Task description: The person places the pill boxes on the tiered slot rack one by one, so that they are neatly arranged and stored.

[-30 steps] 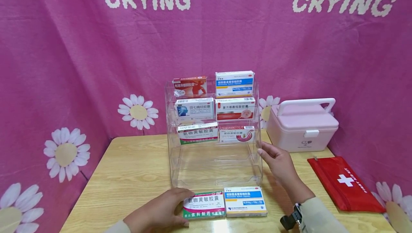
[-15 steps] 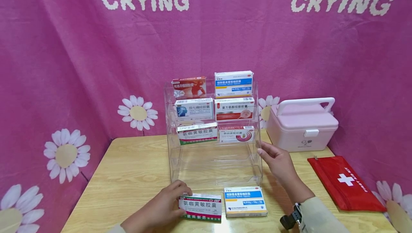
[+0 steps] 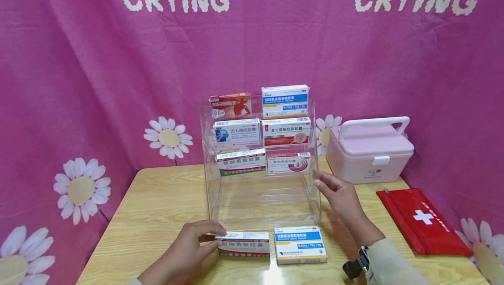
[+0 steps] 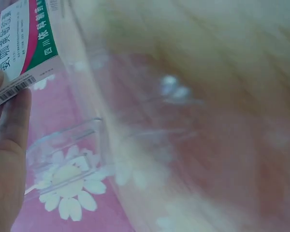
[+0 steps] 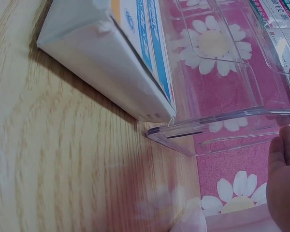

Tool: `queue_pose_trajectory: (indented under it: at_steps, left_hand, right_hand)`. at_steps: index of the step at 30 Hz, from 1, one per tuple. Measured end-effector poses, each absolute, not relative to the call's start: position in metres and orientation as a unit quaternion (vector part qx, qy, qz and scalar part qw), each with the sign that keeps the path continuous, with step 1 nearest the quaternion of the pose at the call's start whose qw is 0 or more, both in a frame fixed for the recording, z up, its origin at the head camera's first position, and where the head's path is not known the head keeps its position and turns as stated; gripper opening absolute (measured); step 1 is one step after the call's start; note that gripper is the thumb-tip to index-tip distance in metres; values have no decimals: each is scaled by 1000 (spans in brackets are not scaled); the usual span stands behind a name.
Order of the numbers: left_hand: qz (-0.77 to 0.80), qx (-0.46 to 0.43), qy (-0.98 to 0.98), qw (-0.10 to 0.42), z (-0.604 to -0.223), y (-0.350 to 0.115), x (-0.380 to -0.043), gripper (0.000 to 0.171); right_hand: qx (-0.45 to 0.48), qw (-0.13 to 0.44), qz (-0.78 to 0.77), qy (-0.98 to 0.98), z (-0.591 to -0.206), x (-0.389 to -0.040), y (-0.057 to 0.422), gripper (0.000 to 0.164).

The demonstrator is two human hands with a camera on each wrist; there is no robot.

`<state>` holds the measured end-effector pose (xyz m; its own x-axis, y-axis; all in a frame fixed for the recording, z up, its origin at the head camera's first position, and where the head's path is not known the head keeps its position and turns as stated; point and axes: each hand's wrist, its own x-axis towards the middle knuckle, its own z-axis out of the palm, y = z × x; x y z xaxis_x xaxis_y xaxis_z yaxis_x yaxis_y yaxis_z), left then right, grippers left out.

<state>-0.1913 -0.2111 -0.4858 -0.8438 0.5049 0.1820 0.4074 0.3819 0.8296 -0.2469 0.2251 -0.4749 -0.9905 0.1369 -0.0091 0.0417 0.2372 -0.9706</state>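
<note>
My left hand (image 3: 197,245) pinches the left end of a white medicine box (image 3: 244,244) with green and magenta bands, its long narrow side now facing up. In the left wrist view this box (image 4: 26,48) shows its barcode end by the fingers (image 4: 17,116). Behind it stands a clear tiered display rack (image 3: 264,219), two lower tiers bare. My right hand (image 3: 340,197) touches the rack's right side, and the right wrist view shows its fingertips (image 5: 282,145) at the panel's edge. A blue and white medicine box (image 3: 300,245) lies flat before the rack.
Several medicine boxes, among them a red one (image 3: 230,105), fill the rack's upper three tiers in pairs. A pink first-aid case (image 3: 370,153) and a red pouch (image 3: 423,221) lie at the right of the wooden table (image 3: 165,197). A magenta curtain (image 3: 252,48) hangs behind.
The left hand has drawn the green and white box slightly left, away from the blue one, and tipped it from flat onto its edge. My right hand stays at the rack.
</note>
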Motion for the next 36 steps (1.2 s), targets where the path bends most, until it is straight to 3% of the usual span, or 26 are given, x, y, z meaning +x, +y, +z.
queue_pose_trajectory:
  at_steps: [10, 18, 31, 36]
  left_hand:
    - [559, 165, 810, -57, -462, -182, -199, 23]
    - [556, 183, 795, -160, -436, -151, -216, 29]
    - [402, 275, 852, -194, -425, -105, -249, 28]
    - [363, 287, 872, -157, -431, -90, -257, 27]
  right_hand:
    - [-54, 42, 614, -786, -475, -246, 225, 54]
    - [-52, 43, 617, -784, -474, -245, 226, 54]
    - [-54, 44, 621, -781, -476, -246, 224, 54]
    - [-54, 49, 621, -780, -476, -246, 223, 54]
